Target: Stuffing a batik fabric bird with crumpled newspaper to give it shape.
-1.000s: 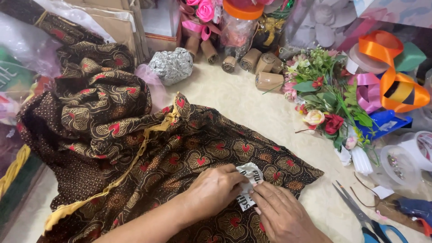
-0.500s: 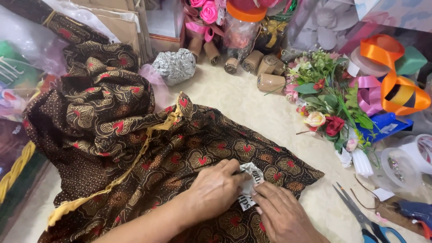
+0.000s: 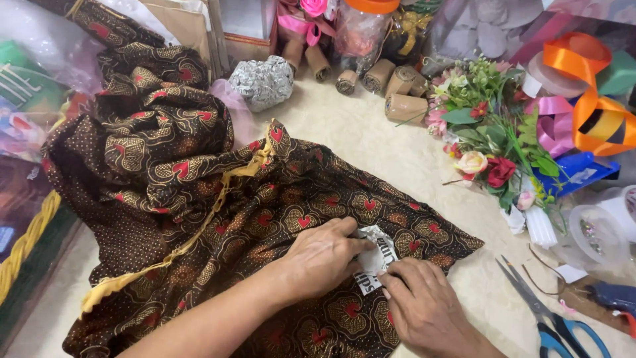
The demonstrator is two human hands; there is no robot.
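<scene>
Paper scrap [image 3: 374, 260] sits on the brown patterned cloth [image 3: 265, 219] near its right corner, same spot as a second ago. My left hand [image 3: 321, 255] and right hand [image 3: 424, 305] pinch it from both sides; hardly any movement, scissors [image 3: 550, 315] untouched.

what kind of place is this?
Probably a home craft or gift-wrapping table: curled orange ribbon, bunch of artificial flowers, blue-handled scissors. Both hands press white printed paper onto brown patterned fabric.

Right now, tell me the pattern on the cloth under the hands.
Dark brown cloth with red hearts; head view.
</scene>
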